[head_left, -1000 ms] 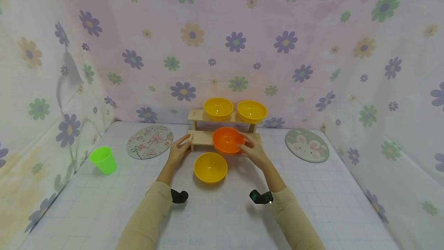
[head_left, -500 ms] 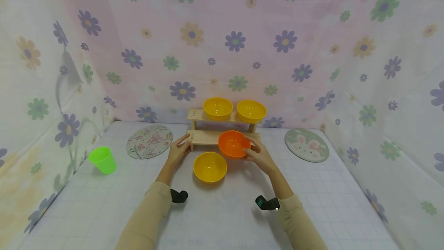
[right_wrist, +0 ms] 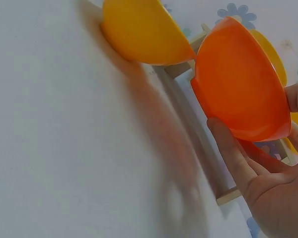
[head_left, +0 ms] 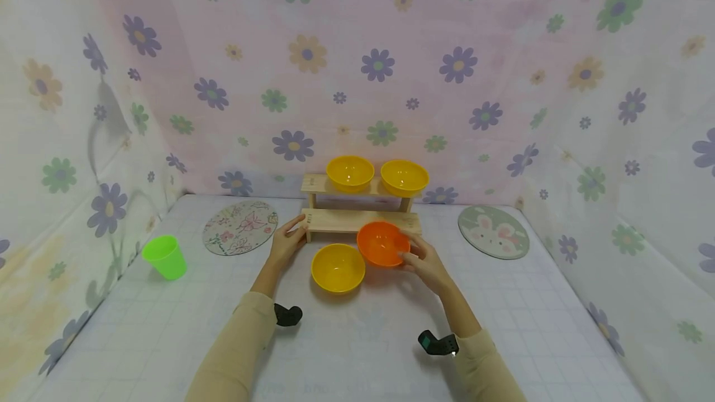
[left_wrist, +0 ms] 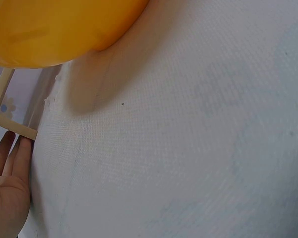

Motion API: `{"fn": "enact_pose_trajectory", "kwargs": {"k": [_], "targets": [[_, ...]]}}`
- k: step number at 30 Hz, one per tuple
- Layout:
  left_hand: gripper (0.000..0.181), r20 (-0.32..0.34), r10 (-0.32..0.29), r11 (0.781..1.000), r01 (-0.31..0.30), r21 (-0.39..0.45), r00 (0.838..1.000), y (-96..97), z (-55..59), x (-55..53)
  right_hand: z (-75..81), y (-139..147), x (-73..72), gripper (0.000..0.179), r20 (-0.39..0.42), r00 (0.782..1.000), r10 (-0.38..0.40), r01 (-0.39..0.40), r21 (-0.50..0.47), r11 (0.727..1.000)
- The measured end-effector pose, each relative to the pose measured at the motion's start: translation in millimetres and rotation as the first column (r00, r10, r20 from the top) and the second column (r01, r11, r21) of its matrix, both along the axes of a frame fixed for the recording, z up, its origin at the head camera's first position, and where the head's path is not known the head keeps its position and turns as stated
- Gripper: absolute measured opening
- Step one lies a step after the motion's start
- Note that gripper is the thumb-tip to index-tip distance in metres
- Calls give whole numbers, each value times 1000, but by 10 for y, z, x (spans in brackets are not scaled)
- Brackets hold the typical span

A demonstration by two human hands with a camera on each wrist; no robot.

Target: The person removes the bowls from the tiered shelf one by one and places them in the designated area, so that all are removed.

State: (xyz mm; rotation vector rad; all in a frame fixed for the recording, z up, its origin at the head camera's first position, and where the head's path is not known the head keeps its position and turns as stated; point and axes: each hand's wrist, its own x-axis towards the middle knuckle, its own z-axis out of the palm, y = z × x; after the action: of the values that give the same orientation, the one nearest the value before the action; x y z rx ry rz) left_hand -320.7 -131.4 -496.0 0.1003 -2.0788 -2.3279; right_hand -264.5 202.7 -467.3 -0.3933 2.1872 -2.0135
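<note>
I grip the orange bowl (right_wrist: 241, 82) by its side with my right hand (right_wrist: 268, 191). Just beside it is a yellow bowl (right_wrist: 141, 32); behind it, partly hidden, are the wooden stand (right_wrist: 228, 196) and another yellow bowl (right_wrist: 273, 52).

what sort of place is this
Probably a small staged tabletop set rather than a working kitchen: flower-print sheeting closes off the back and both sides of a white tabletop, where a two-tier wooden stand displays bowls.

Two bowls (head_left: 350, 174) on rack (head_left: 332, 221), cup (head_left: 166, 257) left
</note>
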Motion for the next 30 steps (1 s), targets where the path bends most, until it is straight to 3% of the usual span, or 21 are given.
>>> {"fn": "enact_pose_trajectory", "kwargs": {"k": [19, 30], "targets": [[43, -2, -4, 1000, 4, -20, 1000, -4, 2, 7, -156, 131, 222, 55, 23, 998, -52, 50, 105, 993], [44, -6, -8, 1000, 7, -25, 1000, -5, -4, 8, -187, 153, 303, 54, 49, 997, -55, 50, 96, 994]]}}
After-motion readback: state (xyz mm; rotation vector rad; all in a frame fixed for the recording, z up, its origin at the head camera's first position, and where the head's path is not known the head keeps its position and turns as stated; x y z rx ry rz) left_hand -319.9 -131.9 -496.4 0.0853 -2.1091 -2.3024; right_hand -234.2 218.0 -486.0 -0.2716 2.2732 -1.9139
